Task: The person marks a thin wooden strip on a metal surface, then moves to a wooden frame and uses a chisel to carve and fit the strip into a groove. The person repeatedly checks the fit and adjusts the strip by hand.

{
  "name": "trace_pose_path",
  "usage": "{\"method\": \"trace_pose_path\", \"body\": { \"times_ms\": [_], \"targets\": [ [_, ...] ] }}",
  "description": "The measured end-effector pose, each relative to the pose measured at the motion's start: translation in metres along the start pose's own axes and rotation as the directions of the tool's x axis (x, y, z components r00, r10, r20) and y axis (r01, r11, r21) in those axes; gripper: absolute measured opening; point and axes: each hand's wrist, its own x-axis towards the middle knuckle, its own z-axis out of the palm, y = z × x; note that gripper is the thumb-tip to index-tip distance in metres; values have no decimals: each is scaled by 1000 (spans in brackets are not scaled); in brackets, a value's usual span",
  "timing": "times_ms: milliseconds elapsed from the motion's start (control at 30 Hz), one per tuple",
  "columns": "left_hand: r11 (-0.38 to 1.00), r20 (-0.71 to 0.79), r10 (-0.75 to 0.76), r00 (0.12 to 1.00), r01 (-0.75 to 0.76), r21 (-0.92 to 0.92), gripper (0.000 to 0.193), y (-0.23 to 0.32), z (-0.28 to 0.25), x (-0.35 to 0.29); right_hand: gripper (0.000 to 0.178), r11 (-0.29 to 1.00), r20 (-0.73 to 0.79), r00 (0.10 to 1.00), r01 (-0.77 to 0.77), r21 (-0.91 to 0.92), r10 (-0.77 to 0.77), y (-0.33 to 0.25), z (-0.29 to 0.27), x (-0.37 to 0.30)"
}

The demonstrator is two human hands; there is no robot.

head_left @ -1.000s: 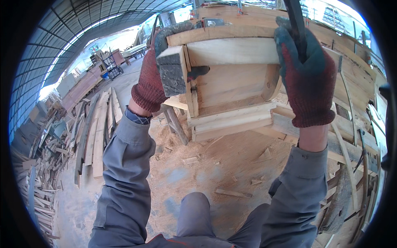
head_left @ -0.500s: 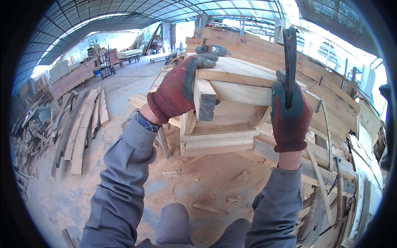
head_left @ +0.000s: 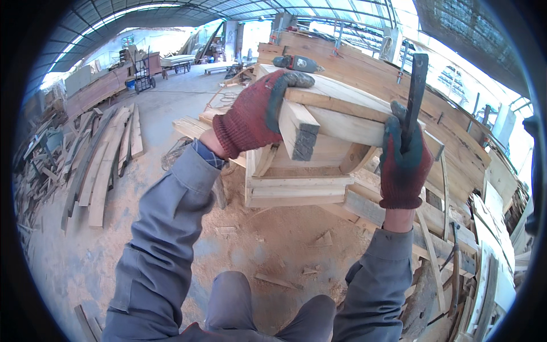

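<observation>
In a red and grey-green work glove, my left hand (head_left: 255, 111) is closed round the left corner of a pale wooden assembly (head_left: 342, 104). Its fingers lie over the top board, beside a jutting post with a grey, rough end (head_left: 303, 143). On the right, my gloved right hand (head_left: 405, 165) grips a dark flat bar (head_left: 419, 85) that stands nearly upright above the fist. That fist is against the assembly's right end; whether it also grips the wood I cannot tell. A boxy wooden frame (head_left: 299, 195) shows below the top boards.
A power drill (head_left: 297, 64) lies just beyond the top boards. Large planks (head_left: 364, 71) stand behind it. Long boards (head_left: 114, 162) and scrap are heaped on the left floor, more timber (head_left: 444, 251) on the right. Sawdust and offcuts (head_left: 279, 281) litter the floor by my knees.
Both hands sit slightly further right in view, along with the upper part of the assembly. The dark bar has shifted right and leans a little more rightward. Both grips look the same.
</observation>
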Motion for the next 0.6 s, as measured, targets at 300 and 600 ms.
{"method": "trace_pose_path", "body": {
  "times_ms": [300,600],
  "targets": [
    [984,-114,41,993,-60,-170,96,3,23,-6,45,552,90,923,-300,778,375,60,-28,-187],
    [783,149,-515,844,534,-320,72,0,34,-34,27,88,214,105,-992,89,971,128,-109,-501]
  ]
}}
